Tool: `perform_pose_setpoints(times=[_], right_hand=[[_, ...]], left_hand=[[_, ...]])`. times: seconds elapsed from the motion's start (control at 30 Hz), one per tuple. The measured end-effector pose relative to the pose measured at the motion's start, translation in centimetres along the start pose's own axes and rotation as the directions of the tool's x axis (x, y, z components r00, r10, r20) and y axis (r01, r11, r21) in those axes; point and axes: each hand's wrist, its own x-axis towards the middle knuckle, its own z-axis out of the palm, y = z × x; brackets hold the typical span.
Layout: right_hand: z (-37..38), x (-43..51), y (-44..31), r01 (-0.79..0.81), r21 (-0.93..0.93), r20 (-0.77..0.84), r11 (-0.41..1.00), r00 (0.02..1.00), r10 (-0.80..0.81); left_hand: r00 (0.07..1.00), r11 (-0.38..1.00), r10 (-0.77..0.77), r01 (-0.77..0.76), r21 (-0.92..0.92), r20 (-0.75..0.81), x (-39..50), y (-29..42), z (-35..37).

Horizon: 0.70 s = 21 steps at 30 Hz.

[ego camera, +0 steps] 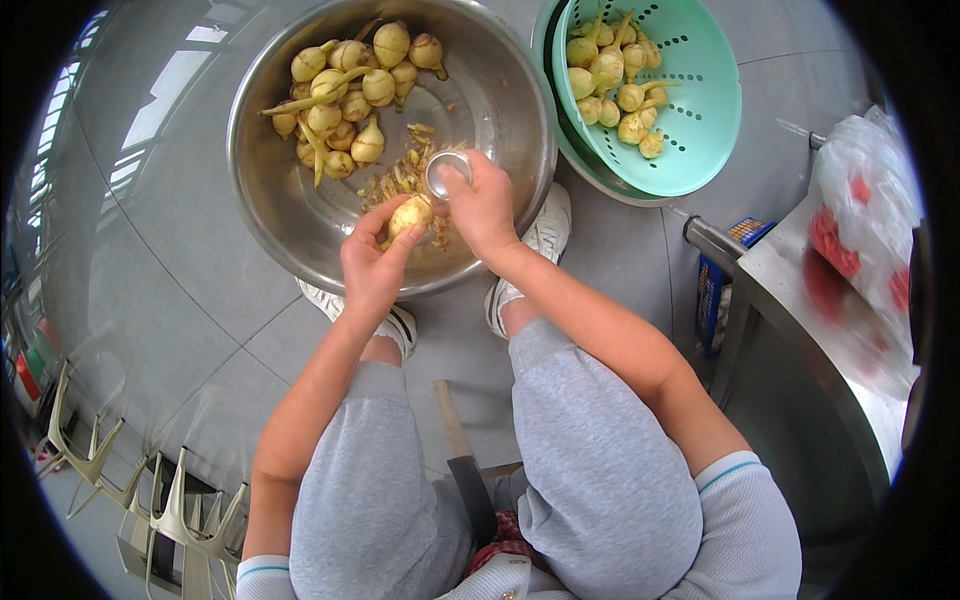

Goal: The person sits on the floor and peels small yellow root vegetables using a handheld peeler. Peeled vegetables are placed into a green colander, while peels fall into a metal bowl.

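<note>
My left hand (pixel 373 253) grips a pale, partly peeled arrowhead tuber (pixel 410 215) between thumb and fingers, over the near part of a wide stainless steel basin (pixel 491 112). Beside it, my right hand (pixel 484 199) holds a small round metal utensil (pixel 448 171), its thumb pressed inside the rim. Whether the utensil has a handle is hidden by the hand. Brown and yellow peel scraps (pixel 401 176) lie on the basin floor beneath both hands. At the basin's far left is a heap of unpeeled arrowhead tubers (pixel 337 105), some with long stalks.
A mint-green colander (pixel 697 142) with peeled tubers (pixel 607 67) stands right of the basin. Further right are a metal-edged table (pixel 795 277), a plastic bag with red contents (pixel 862 217) and a blue basket (pixel 712 300). Upturned chairs (pixel 176 502) occupy the lower left.
</note>
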Motion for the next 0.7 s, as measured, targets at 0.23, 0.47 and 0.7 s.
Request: perform_pose_setpoints(times=[0.23, 0.47, 0.7], right_hand=[[-1.4, -0.1, 0.2, 0.058, 0.067, 0.136, 0.996, 0.989, -0.066], [-1.6, 0.1, -0.3, -0.031, 0.082, 0.208, 0.996, 0.978, 0.013], [-1.4, -0.8, -1.0, 0.131, 0.122, 0.253, 0.984, 0.954, -0.158]], left_hand=[[0.998, 0.986, -0.021, 0.032, -0.164, 0.067, -0.3, 0.2, -0.5], [0.976, 0.932, -0.091, 0.153, -0.329, 0.199, -0.5, 0.4, -1.1], [0.975, 0.910, -0.083, 0.160, -0.384, 0.208, -0.4, 0.4, -1.1]])
